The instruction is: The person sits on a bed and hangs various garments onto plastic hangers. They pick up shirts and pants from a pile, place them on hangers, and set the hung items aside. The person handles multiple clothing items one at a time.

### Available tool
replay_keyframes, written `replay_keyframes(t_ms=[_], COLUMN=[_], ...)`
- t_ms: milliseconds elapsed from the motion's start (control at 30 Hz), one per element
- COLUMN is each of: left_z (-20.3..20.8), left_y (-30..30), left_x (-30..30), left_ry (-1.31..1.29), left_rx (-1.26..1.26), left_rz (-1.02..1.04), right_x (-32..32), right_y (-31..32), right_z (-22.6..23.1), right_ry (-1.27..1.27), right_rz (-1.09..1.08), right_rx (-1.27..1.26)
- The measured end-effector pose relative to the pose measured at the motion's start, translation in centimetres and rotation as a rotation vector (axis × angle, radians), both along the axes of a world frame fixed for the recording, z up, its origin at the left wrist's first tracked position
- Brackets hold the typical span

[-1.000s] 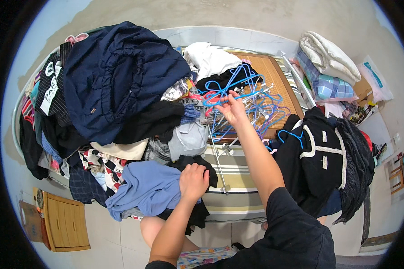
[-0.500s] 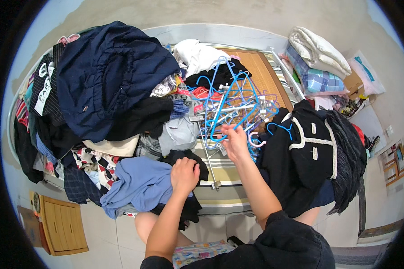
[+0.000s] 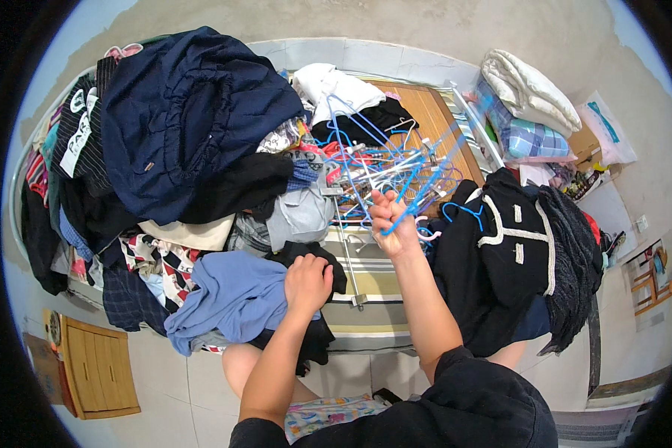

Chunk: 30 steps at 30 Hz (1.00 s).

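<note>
My right hand (image 3: 394, 228) is raised over a tangled heap of clothes hangers (image 3: 396, 168). Its fingers are closed on a blue hanger (image 3: 425, 187), blurred by motion, whose far end points up and to the right. Another thin blue hanger stands up beside it; whether it is also in my grip I cannot tell. My left hand (image 3: 308, 284) lies loosely across a black garment (image 3: 336, 275) and the edge of a blue shirt (image 3: 235, 295), its fingertips partly out of sight. A black top with white trim (image 3: 519, 246), a blue hanger at its neck, lies to the right.
At the left rises a tall clothes pile topped by a navy garment (image 3: 194, 127). White clothing (image 3: 336, 89) and a bamboo mat (image 3: 440, 123) lie behind the hangers. Folded bedding (image 3: 530, 89) is stacked far right. A metal rod (image 3: 349, 261) crosses the striped sheet.
My right hand has closed on the blue hanger and turned palm up, swinging it up and right. My left hand stays on the clothes. The view has shifted slightly.
</note>
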<state>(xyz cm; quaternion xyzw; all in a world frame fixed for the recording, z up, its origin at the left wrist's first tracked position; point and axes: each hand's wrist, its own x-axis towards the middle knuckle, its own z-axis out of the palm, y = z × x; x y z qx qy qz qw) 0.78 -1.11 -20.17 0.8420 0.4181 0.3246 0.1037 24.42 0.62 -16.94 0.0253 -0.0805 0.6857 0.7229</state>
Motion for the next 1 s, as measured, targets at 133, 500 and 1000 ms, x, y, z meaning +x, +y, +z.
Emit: replay_keyframes(t_ms=[133, 500, 1000], left_z=[-0.1, -0.3, 0.6], left_y=[0.0, 0.0, -0.4], left_x=[0.0, -0.1, -0.4], left_ry=[-0.007, -0.003, 0.0], left_rx=[-0.014, -0.015, -0.042], left_rz=[0.003, -0.011, -0.019], right_x=[-1.6, -1.0, 2.5], right_y=[-0.5, -7.5, -9.9], right_z=[2.7, 0.3, 10.5], right_ry=[-0.715, -0.251, 0.48], right_rz=[-0.476, -0.118, -0.089], right_rx=[-0.734, -0.237, -0.213])
